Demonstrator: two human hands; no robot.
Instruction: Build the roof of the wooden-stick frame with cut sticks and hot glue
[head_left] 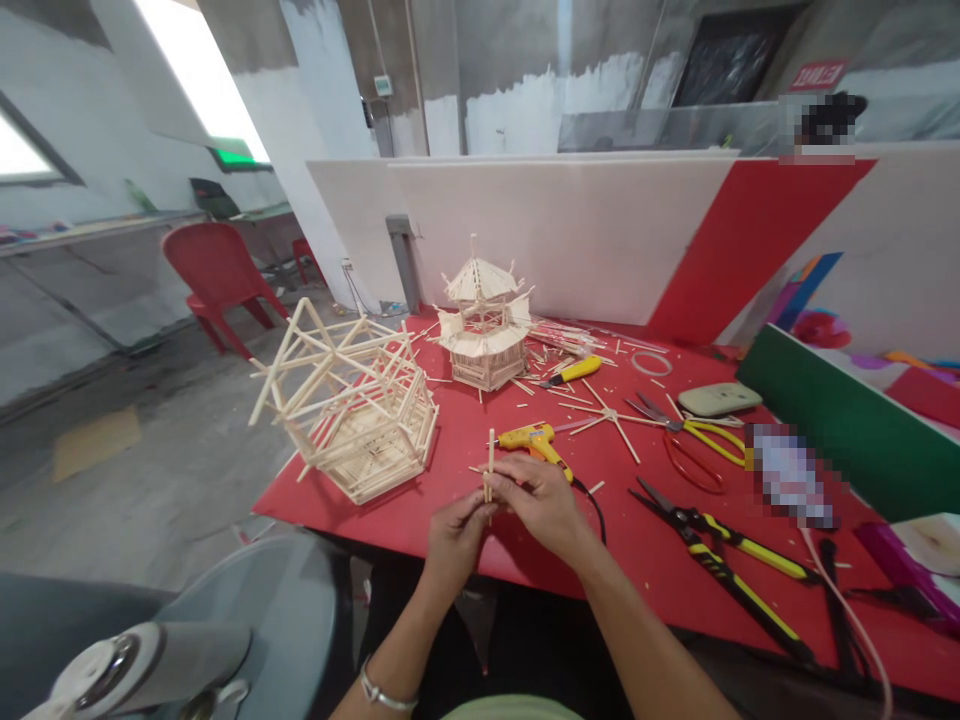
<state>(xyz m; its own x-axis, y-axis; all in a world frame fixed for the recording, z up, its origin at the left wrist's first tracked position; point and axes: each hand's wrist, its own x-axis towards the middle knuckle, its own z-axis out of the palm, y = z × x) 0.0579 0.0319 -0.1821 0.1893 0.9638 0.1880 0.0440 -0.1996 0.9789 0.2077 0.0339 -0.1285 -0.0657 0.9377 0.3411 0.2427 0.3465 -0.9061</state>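
Observation:
My left hand (455, 540) and my right hand (541, 503) meet above the near edge of the red table (637, 540). Both pinch a short upright bundle of thin wooden sticks (490, 462), the left from below, the right from the side. Just beyond my fingers lies a yellow glue gun (534, 441) with a black cord. An unfinished stick-frame house (351, 410) stands to the left at the table's corner. A finished stick pagoda (484, 325) stands further back.
Yellow-handled cutters (731, 565) and scissors (694, 432) lie to the right, with a star of crossed sticks (611, 415), a yellow knife (574, 371) and loose sticks. A green board (840, 420) sits at right, a red chair (217, 275) at left, a fan (225, 640) near my left arm.

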